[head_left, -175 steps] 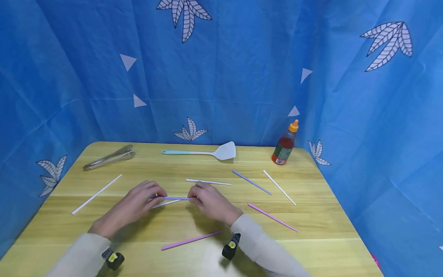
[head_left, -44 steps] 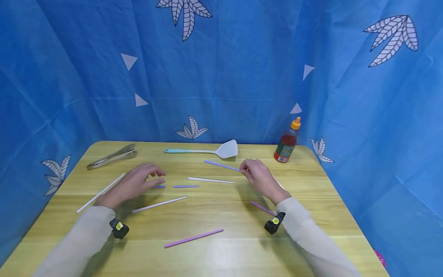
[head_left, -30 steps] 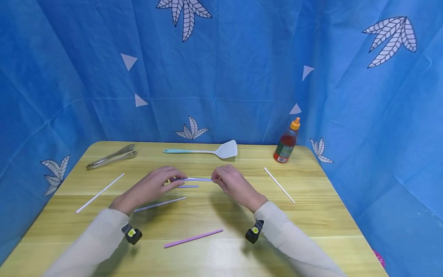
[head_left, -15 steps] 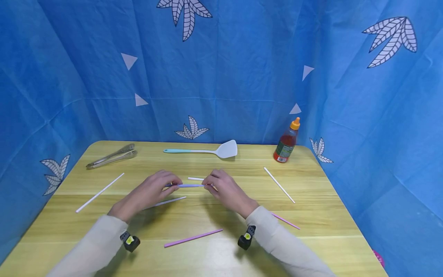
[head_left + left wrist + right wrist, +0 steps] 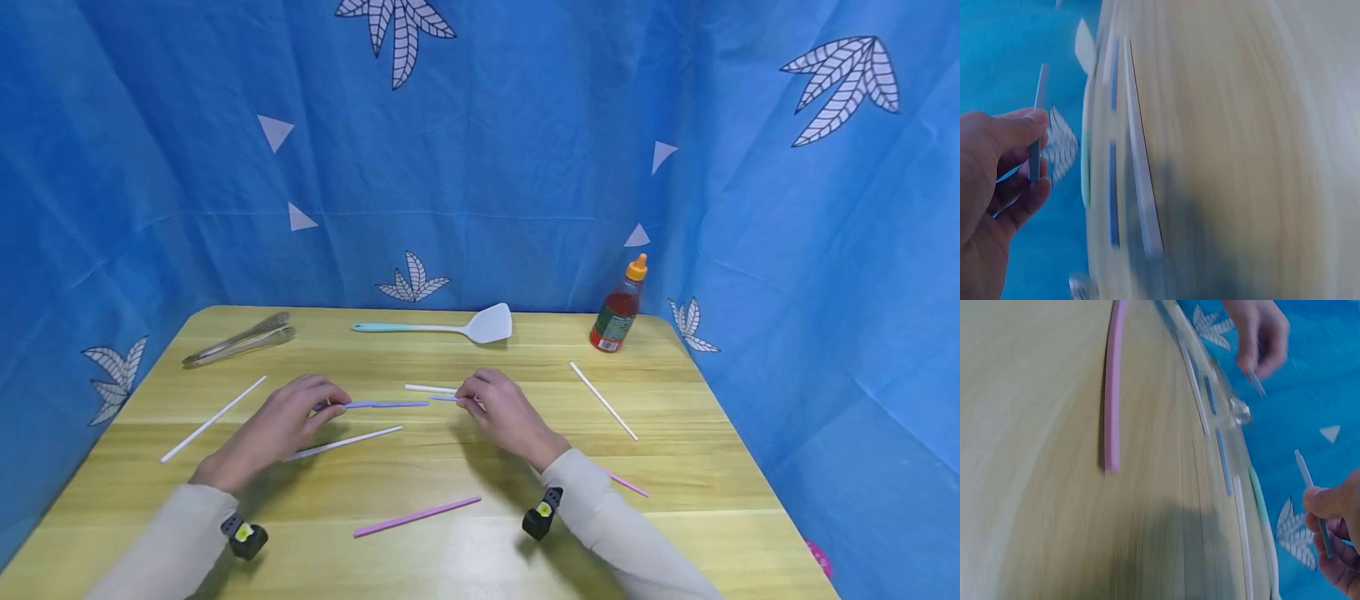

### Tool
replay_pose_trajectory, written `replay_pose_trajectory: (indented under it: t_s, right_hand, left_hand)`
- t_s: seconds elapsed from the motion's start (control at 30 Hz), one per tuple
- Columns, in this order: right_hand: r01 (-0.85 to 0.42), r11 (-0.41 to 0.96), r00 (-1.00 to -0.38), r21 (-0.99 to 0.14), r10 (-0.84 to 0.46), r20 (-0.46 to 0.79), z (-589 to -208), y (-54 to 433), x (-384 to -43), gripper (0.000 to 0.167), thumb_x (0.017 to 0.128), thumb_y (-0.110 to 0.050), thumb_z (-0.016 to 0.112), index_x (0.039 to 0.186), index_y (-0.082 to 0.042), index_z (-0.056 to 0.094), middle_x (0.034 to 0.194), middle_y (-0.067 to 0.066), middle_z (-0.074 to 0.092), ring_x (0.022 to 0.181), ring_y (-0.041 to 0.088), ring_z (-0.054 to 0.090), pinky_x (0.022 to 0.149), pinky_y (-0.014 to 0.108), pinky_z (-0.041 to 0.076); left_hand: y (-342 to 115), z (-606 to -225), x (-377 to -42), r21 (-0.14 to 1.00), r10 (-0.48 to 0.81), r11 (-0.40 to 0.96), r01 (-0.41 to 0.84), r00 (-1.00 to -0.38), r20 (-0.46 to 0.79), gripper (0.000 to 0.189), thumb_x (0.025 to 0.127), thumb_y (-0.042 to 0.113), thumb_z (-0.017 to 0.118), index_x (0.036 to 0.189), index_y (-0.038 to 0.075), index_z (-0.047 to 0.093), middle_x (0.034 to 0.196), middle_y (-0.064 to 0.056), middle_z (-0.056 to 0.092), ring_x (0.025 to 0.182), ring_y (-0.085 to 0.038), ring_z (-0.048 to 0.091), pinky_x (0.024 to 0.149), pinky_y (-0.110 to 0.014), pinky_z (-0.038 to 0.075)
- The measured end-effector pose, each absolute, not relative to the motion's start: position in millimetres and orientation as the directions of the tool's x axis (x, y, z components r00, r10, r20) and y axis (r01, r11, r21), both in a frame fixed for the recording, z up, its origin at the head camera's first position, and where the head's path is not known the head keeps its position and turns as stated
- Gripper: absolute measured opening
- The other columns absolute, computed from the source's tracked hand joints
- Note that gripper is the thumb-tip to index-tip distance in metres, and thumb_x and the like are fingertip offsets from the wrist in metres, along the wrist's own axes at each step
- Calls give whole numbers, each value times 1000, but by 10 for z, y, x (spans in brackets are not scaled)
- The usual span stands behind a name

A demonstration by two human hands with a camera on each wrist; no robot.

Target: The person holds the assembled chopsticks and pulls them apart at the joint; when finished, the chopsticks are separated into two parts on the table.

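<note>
My left hand [image 5: 279, 427] pinches a short length of purple chopstick [image 5: 1041, 87] between thumb and fingers, raised off the table in the left wrist view. Another short purple length [image 5: 1305, 469] is pinched in my right hand [image 5: 506, 415], to the right and apart from the first. Two more short purple lengths, a farther one [image 5: 1115, 75] and a nearer one [image 5: 1114, 194], lie end to end on the table. Just in front of them a white chopstick [image 5: 345, 442] lies at a slant, partly hidden by my left hand in the head view.
More white chopsticks lie at the left [image 5: 213, 418], behind the hands [image 5: 430, 388] and at the right [image 5: 603, 402]. A pink chopstick [image 5: 417, 517] lies in front; another [image 5: 627, 484] shows by the right sleeve. Tongs [image 5: 240, 340], a spatula [image 5: 487, 325] and a sauce bottle [image 5: 618, 312] line the back.
The right hand picked up a purple chopstick from the right and both hands held it at its ends; it is now in two lengths, and the hands have moved apart, the left going leftward.
</note>
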State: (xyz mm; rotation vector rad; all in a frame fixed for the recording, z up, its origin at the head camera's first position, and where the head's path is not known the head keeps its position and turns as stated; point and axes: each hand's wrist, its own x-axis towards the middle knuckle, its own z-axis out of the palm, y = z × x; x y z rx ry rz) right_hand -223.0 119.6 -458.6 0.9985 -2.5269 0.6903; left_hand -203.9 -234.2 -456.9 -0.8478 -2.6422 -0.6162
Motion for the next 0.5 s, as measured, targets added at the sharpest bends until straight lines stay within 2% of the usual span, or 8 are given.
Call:
replay_pose_trajectory:
  t_s: [0.3,0.5]
  right_hand:
    - [-643,652,-764,-401,-507,399,-4709,1162,-2338,9,103,-17,77,102,-8,78,98,2,75,96,19,68,86,36,60]
    - [-636,640,-772,-431,-535,344,-4835,901,-2350,7,102,-16,79,104,-10,78,99,2,73,98,18,67,88,35,60]
  left_hand:
    - [-2642,-4645,-2056,341,428,774,534,-837,340,13,100,9,80,111,16,81,104,6,75,94,-14,69,81,-42,60]
    - [-2712,-4726,-2083,356,403,801,482,-873,275,12,99,13,81,110,17,79,104,6,75,96,-14,68,84,-44,58]
